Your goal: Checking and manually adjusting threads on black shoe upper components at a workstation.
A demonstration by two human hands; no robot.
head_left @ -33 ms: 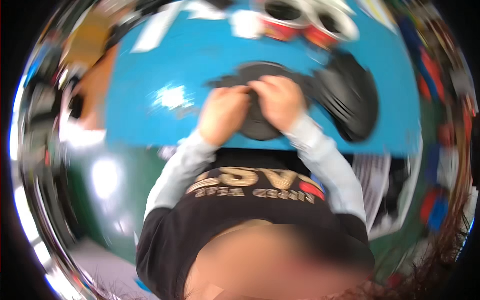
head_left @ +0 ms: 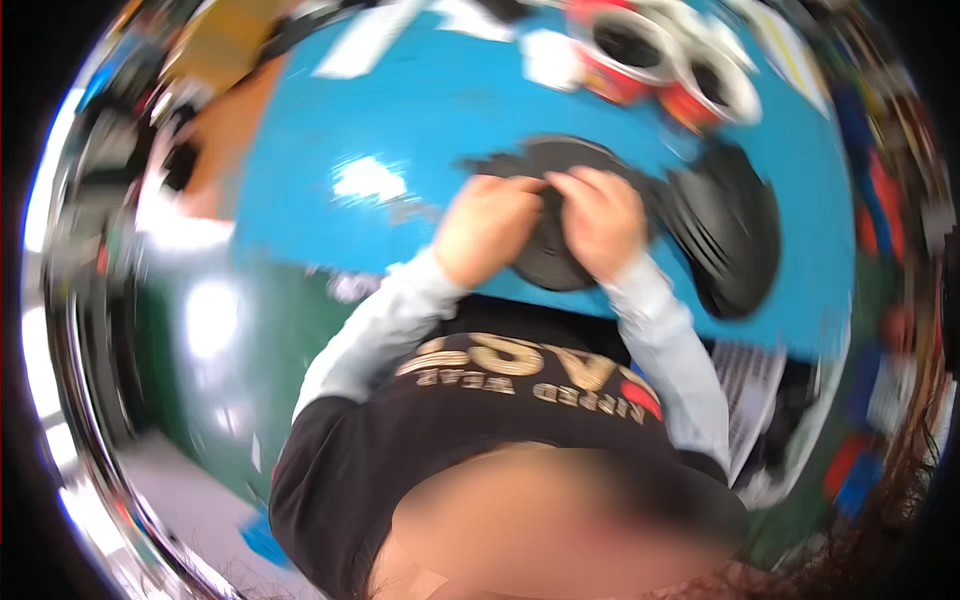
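Note:
Both of my hands meet over a flat dark-grey piece with a rounded outline (head_left: 560, 262) on the blue table. My left hand (head_left: 490, 225) is closed, its curled fingers and thumb pressed at the piece's middle. Beside it, my right hand (head_left: 605, 222) is closed too, with fingertips bent down onto the same piece. Blur and the fingers hide what exactly is pinched. Just right of my right hand lies a fanned stack of dark, curved pieces (head_left: 730, 230), touching or very near the piece I hold.
Red-and-white tubs with dark insides, one tub (head_left: 630, 55) and another tub (head_left: 715, 90), stand at the far right of the blue table (head_left: 330, 230). White sheets (head_left: 370, 40) lie along its far edge. Printed paper (head_left: 750, 390) sits below the table's near right edge.
The whole view has shifted and tilted, so the table and tubs appear farther right and lower. My hands keep nearly the same hold on the dark piece.

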